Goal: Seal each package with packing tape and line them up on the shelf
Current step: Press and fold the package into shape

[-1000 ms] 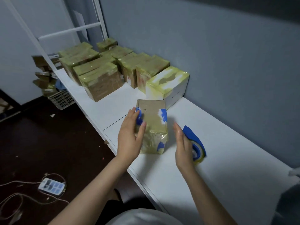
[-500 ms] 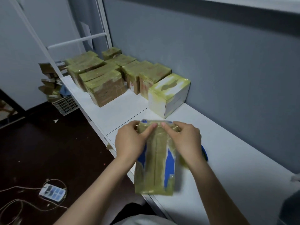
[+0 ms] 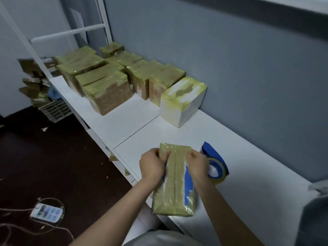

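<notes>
Taped package (image 3: 174,180): left hand (image 3: 153,166) and right hand (image 3: 196,165) pinch its far end, fingers curled. Risk: near end seems past shelf (image 3: 248,174) edge; a loosened grip may drop it.

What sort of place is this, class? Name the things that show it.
Probably a makeshift packing room: taped boxes lined along a white shelf, a tape dispenser beside the held package.

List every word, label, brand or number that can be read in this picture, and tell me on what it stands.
None is readable.
Red print on a taped brown box: too blurred.
Faint print on the front brown box: too blurred.
Small mark on the white box: too small.
The package gripped by left hand and right hand: blue patches, no letters seen.
</notes>
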